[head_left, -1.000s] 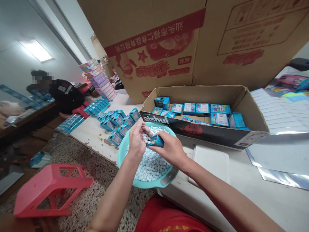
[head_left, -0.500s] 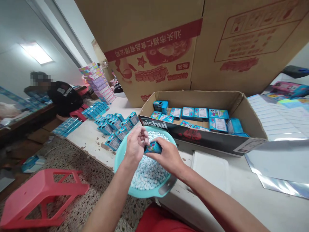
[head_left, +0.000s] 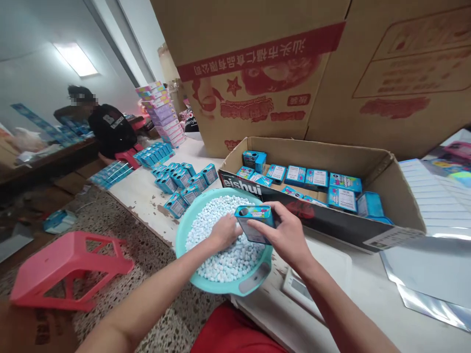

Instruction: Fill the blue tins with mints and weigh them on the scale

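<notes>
A teal basin [head_left: 187,277] holds many small pale blue and white candies [head_left: 221,262]. My left hand [head_left: 225,232] rests among the candies, its fingertips partly hidden behind a small blue box. That blue box [head_left: 254,226] is upright over the basin's right side, with a dark round opening in its top. Fingers and thumb of my right hand [head_left: 289,233] are wrapped round the box from the right.
Several blue boxes [head_left: 176,205] stand left of the basin. Behind it, a long open carton [head_left: 405,211] holds more. A white scale [head_left: 305,289] lies at the right. A red stool [head_left: 69,264] and a seated person [head_left: 112,130] are at the left.
My left hand has gone from beside the box's top down into the candies. My right hand has turned the box more upright and moved it right. The camera view has shifted.
</notes>
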A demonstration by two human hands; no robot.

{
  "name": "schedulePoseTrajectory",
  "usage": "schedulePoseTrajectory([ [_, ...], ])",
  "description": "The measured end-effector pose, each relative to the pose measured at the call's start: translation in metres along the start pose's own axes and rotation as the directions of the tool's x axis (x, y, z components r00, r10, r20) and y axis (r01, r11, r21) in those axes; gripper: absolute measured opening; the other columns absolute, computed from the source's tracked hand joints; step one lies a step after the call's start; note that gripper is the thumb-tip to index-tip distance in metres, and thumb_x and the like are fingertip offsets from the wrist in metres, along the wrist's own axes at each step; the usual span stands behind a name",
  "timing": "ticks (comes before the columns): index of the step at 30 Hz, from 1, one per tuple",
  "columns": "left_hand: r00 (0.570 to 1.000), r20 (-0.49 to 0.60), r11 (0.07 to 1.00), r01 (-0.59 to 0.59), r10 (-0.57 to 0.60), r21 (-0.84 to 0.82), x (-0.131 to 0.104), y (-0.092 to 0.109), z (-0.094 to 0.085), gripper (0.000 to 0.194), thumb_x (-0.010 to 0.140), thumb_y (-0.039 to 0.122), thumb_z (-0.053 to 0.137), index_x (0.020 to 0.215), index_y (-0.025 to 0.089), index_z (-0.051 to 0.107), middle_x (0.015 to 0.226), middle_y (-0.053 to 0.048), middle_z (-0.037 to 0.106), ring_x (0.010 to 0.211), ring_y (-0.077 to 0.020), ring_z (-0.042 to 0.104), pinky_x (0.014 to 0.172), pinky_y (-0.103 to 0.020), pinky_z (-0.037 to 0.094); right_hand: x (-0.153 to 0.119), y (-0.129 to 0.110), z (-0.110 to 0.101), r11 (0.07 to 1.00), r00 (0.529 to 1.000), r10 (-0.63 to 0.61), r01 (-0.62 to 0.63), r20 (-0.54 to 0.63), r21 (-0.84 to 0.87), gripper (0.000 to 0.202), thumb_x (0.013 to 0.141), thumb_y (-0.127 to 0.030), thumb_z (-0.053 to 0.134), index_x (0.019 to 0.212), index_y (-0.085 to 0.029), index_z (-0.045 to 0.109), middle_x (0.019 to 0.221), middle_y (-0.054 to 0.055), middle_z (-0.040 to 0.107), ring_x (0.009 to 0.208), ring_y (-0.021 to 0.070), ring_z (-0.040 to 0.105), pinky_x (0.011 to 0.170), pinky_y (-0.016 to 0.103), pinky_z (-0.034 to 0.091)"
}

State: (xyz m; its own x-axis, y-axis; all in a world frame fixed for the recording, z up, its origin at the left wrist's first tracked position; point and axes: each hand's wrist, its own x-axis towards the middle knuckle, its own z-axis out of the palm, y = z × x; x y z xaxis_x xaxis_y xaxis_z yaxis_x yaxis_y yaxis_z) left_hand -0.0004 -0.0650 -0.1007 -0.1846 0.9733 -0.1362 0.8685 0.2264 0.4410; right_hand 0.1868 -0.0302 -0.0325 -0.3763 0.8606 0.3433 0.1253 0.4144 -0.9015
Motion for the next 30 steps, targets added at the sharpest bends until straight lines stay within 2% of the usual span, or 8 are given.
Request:
schedulePoseTrajectory([
  [5,0.98,-0.118,0.896,0.094,-0.16,-0.433,-0.007,-0.014,-0.012,0.02,0.072,0.038,0.063,0.066,0.02,0.059,0.064,-0.001,0.058,0.069,-0.0196,0.058,0.062,-0.027,0.043,-0.001,0.007,-0.003,0.996,1.0,-0.01,0.012,0.02,-0.084,0.032,0.073,-0.045,0.075,0.091,-0.021,0.063,0.085,0.002,0.067,0.078,0.0192,0.062,0.072,0.031,0.046],
  [7,0.951,-0.097,0.705,0.146,-0.292,-0.694,-0.009,-0.01,-0.023,0.03,0.069,0.043,0.066,0.06,0.019,0.051,0.055,0.002,0.049,0.051,-0.0129,0.049,0.046,-0.023,0.035,-0.003,0.006,-0.001,0.993,0.999,-0.008,0.012,0.036,-0.12,0.031,0.073,-0.045,0.075,0.089,-0.022,0.063,0.084,0.001,0.066,0.077,0.0192,0.061,0.07,0.03,0.045],
  [9,0.931,-0.031,0.426,0.136,-0.363,-0.895,-0.012,0.001,-0.038,0.035,0.066,0.047,0.069,0.064,0.019,0.047,0.054,0.005,0.046,0.041,-0.0082,0.041,0.037,-0.02,0.026,-0.003,0.004,0.003,0.987,0.997,-0.029,0.04,0.073,-0.157,0.029,0.073,-0.042,0.076,0.09,-0.022,0.062,0.085,0.001,0.065,0.078,0.0195,0.061,0.068,0.029,0.044],
  [12,0.94,-0.061,0.084,-0.035,-0.336,-0.996,-0.017,0.024,-0.059,0.034,0.063,0.041,0.072,0.072,0.019,0.047,0.061,0.005,0.052,0.042,-0.0068,0.046,0.036,-0.017,0.026,-0.001,0.001,0.014,0.971,0.991,-0.055,0.08,0.118,-0.224,0.029,0.073,-0.037,0.076,0.093,-0.022,0.061,0.089,0.002,0.065,0.081,0.0201,0.061,0.068,0.029,0.043],
  [14,0.93,-0.129,-0.032,-0.148,-0.344,-0.988,-0.017,0.038,-0.069,0.031,0.062,0.037,0.07,0.074,0.018,0.049,0.064,0.003,0.058,0.047,-0.0089,0.053,0.038,-0.017,0.034,0.002,-0.001,0.023,0.956,0.987,-0.06,0.099,0.146,-0.277,0.03,0.072,-0.035,0.077,0.093,-0.021,0.061,0.09,0.003,0.065,0.081,0.0207,0.061,0.067,0.029,0.042],
  [19,0.88,-0.154,-0.082,-0.212,-0.449,-0.974,-0.013,0.05,-0.072,0.026,0.061,0.033,0.069,0.072,0.016,0.052,0.063,0.0,0.062,0.05,-0.0118,0.058,0.043,-0.021,0.043,0.003,-0.003,0.039,0.941,0.979,-0.051,0.112,0.196,-0.318,0.032,0.069,-0.034,0.08,0.09,-0.02,0.06,0.089,0.003,0.066,0.08,0.0215,0.061,0.067,0.029,0.041],
  [25,0.897,-0.145,-0.128,-0.216,-0.418,-0.968,-0.011,0.044,-0.072,0.03,0.059,0.03,0.073,0.069,0.017,0.048,0.06,0.006,0.055,0.047,-0.0083,0.053,0.042,-0.019,0.041,0.004,-0.009,0.038,0.955,0.973,-0.054,0.116,0.223,-0.272,0.031,0.07,-0.031,0.08,0.09,-0.021,0.059,0.09,0.003,0.065,0.084,0.021,0.06,0.07,0.03,0.041],
  [30,0.888,-0.199,-0.045,-0.239,-0.414,-0.97,-0.011,0.043,-0.07,0.033,0.055,0.022,0.077,0.068,0.017,0.048,0.062,0.006,0.057,0.047,-0.0064,0.053,0.041,-0.016,0.038,0.003,-0.007,0.037,0.962,0.979,-0.035,0.087,0.202,-0.258,0.031,0.068,-0.032,0.08,0.087,-0.021,0.058,0.087,0.001,0.063,0.08,0.02,0.058,0.068,0.029,0.04],
])
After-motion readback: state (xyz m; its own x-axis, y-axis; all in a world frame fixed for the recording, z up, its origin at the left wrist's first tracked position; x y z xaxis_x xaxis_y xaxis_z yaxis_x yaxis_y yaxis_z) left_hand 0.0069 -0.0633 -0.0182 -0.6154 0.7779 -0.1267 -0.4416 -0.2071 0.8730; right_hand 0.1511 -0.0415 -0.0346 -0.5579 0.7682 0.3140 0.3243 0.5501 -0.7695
